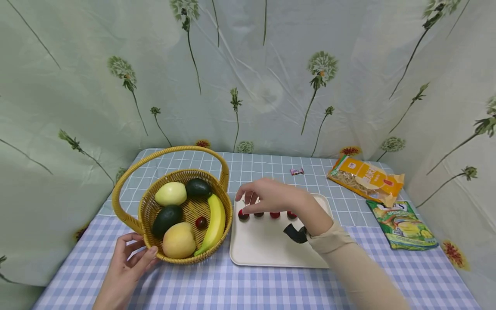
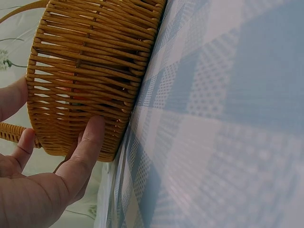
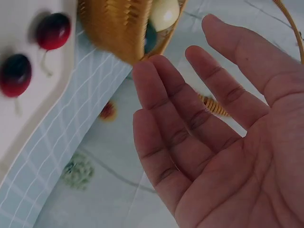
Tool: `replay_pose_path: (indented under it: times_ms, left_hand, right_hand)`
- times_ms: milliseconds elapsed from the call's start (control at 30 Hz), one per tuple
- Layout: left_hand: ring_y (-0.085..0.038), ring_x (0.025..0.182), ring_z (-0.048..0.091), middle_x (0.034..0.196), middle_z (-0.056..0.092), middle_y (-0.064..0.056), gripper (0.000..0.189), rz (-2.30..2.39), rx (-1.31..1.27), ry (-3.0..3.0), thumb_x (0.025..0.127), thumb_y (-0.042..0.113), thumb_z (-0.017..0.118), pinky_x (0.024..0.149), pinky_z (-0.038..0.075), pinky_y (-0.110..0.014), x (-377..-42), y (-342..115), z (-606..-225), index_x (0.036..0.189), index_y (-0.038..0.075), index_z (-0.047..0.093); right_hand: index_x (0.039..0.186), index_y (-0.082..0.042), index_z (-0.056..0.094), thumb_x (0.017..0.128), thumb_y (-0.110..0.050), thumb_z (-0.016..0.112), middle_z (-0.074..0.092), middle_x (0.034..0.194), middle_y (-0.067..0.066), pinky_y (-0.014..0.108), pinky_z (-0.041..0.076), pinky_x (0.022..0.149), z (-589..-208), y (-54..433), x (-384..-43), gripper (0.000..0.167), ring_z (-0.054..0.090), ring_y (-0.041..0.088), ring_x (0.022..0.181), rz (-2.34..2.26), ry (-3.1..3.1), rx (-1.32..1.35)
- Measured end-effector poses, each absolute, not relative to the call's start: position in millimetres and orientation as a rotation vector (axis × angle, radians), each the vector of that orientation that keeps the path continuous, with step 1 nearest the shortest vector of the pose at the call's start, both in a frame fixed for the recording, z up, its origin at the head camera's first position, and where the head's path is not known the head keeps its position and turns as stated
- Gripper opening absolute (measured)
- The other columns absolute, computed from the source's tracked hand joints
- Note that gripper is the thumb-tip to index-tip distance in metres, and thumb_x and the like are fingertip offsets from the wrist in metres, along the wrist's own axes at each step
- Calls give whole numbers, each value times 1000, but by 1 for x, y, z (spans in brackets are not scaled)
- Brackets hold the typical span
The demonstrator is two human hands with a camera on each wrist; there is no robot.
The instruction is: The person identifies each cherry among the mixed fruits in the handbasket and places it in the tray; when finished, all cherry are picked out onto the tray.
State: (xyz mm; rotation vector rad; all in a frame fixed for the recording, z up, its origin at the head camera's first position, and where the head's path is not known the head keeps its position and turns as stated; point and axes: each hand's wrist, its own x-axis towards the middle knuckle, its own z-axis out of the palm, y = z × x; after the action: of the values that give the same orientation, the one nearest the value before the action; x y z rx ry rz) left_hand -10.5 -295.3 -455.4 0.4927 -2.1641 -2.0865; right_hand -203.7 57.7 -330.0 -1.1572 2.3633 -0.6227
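A wicker basket (image 1: 186, 260) with a tall handle stands on the left side of the table. Inside it lie a banana (image 1: 217, 217), a yellow peach-like fruit (image 1: 179, 241), a pale green fruit (image 1: 170, 193), two dark green avocado-like fruits (image 1: 167, 220) and a cherry (image 1: 201, 222). My left hand (image 1: 129, 262) holds the basket at its near left side, thumb on the rim and fingers against the woven wall (image 2: 95, 61). Over the white tray (image 1: 267, 254), my right hand (image 1: 271, 196) hovers with loosely bent fingers and nothing between them. Several dark red cherries (image 3: 53, 31) lie in a row beneath it.
An orange packet (image 1: 366, 178) and a green packet (image 1: 403, 226) overlap at the right. A small pink wrapped sweet (image 1: 297, 171) lies behind the tray. The tray's left edge is close beside the basket. A flowered curtain (image 1: 271, 86) hangs behind the table.
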Motion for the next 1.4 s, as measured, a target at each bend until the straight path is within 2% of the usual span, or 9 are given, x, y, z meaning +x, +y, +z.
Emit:
replay_pose_path:
  times_ms: [200,433,600,700,800,1000,1100,1233,1400]
  left_hand:
    - [1,100,68,121,57,13,43,-2084,488,-2164,106,6,68,78,65,-23,-10,-296,-456,131,22,37]
    - [0,100,68,120,57,12,43,-2082,479,-2163,106,5,68,78,66,-24,-8,-298,-458,131,21,37]
    - [-1,100,69,120,58,12,43,-2090,464,-2153,105,3,68,78,66,-24,-8,-297,-460,131,20,37]
    - [-1,101,69,120,57,11,43,-2104,449,-2143,105,3,67,79,66,-24,-9,-295,-460,131,20,37]
    - [-1,101,69,122,57,9,43,-2109,451,-2146,106,4,67,80,66,-24,-10,-295,-459,132,21,37]
    - [0,102,69,123,55,9,43,-2112,464,-2148,106,5,67,81,66,-23,-9,-295,-457,132,22,37]
    - [0,102,69,123,56,9,43,-2114,454,-2144,106,4,67,81,65,-23,-9,-294,-456,132,21,37]
    - [-1,101,69,123,56,8,43,-2109,459,-2152,106,5,67,81,65,-23,-10,-293,-455,132,20,37]
    - [-1,101,69,123,56,8,44,-2103,486,-2160,106,6,68,81,65,-23,-9,-293,-453,132,21,36]
  right_hand:
    - [130,-15,71,103,-24,75,77,111,-1,33,60,96,-326,26,-199,29,70,13,105,-603,2339,-1269]
    - [138,-16,66,103,-25,76,74,120,8,26,57,91,-331,-14,-202,38,67,14,99,-525,2309,-1325]
    - [145,-15,61,103,-24,76,69,136,14,27,56,94,-338,-40,-206,45,68,22,116,-458,2274,-1318]
    - [146,-16,60,102,-24,77,68,140,12,26,55,97,-341,-53,-208,48,65,24,124,-382,2278,-1315]
    - [148,-17,60,101,-26,78,66,143,7,26,54,100,-342,-66,-208,50,62,21,126,-294,2292,-1290]
    - [146,-24,63,98,-30,82,61,150,-2,30,50,109,-344,-89,-207,51,52,17,139,-144,2289,-1234]
    - [142,-27,66,95,-25,85,61,149,-2,29,51,104,-345,-98,-206,50,51,14,135,-96,2287,-1183]
    - [136,-29,68,93,-21,88,62,145,-4,25,50,92,-348,-107,-205,49,51,11,121,-48,2276,-1135]
    - [128,-28,69,91,-21,89,64,131,-5,22,56,75,-350,-117,-204,42,60,12,102,-33,2235,-1095]
